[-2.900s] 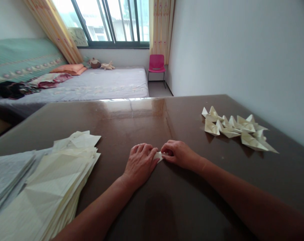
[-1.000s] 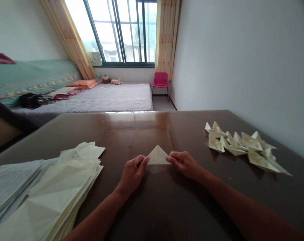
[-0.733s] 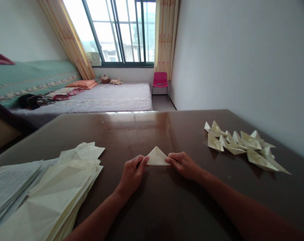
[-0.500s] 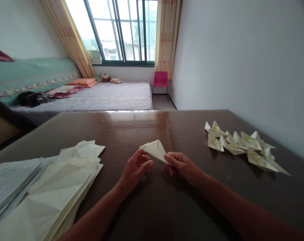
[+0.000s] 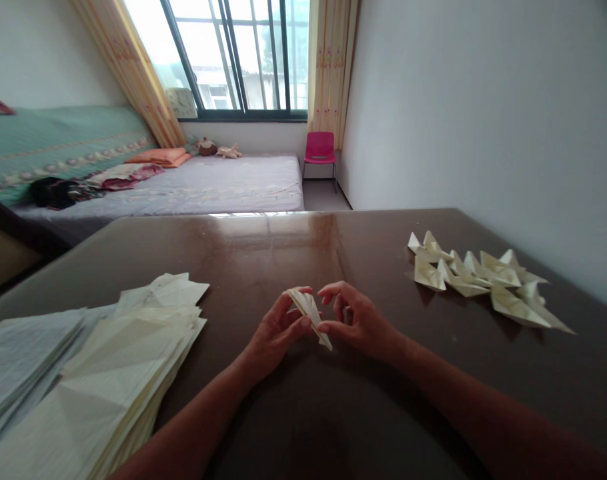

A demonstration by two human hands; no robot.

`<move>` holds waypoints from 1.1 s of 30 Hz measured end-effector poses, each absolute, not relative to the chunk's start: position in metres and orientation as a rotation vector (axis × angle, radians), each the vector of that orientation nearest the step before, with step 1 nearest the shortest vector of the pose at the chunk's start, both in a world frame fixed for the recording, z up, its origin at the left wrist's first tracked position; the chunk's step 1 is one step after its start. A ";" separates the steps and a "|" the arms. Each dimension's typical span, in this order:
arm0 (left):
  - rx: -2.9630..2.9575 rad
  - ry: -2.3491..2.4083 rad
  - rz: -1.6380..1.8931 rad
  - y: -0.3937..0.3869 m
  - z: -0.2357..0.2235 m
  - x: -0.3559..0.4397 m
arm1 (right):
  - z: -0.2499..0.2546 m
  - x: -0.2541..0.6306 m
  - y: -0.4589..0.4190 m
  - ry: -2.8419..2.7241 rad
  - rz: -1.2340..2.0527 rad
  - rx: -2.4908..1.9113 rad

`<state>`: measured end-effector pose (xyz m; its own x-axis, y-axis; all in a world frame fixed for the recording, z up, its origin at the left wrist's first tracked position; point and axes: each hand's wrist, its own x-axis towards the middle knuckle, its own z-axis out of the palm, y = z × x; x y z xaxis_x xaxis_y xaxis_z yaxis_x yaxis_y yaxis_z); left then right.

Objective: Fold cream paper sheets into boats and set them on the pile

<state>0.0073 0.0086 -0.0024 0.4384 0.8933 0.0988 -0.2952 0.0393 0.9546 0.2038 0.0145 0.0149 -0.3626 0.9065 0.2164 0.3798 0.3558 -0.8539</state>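
A small piece of folded cream paper point(image 5: 309, 309) is held up over the brown table, tilted and seen nearly along its edge. My left hand point(image 5: 276, 327) is closed on it, fingers behind and thumb in front. Just to the right, my right hand point(image 5: 356, 319) has its thumb and fingers apart, with the thumb tip at or very near the paper's edge; I cannot tell if it touches. Several finished-looking folded paper boats point(image 5: 468, 272) stand grouped at the right of the table. On the left lies a stack of creased cream paper sheets point(image 5: 118, 367).
Beside the creased stack, printed sheets point(image 5: 23, 353) lie at the far left. The glossy brown table point(image 5: 263, 253) reaches toward a bed point(image 5: 233, 180). A pink chair point(image 5: 319, 148) stands beyond, and a white wall point(image 5: 458, 107) runs along the right.
The folded paper was a flat triangle pinched at both corners. It has been turned edge-on in my left hand, and my right fingers have opened off its corner.
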 end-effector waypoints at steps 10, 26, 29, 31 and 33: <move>1.485 0.788 1.001 0.006 -0.007 0.008 | 0.010 0.201 0.011 -2.064 0.699 -1.076; 2.215 1.165 0.976 -0.003 -0.016 0.015 | -0.008 0.196 0.009 -2.179 0.503 -1.304; 2.207 1.225 0.957 0.000 -0.014 0.013 | -0.008 0.198 0.012 -2.197 0.499 -1.309; 2.190 1.328 0.922 0.004 -0.013 0.010 | -0.008 0.200 0.015 -2.206 0.494 -1.308; 2.217 1.416 0.843 0.008 -0.013 0.006 | -0.009 0.203 0.018 -2.227 0.463 -1.316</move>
<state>0.0062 0.0081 -0.0127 0.3135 0.9065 0.2827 0.6809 -0.4221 0.5985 0.2026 0.0177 -0.0088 -0.4018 0.8806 0.2513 0.7073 0.4728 -0.5256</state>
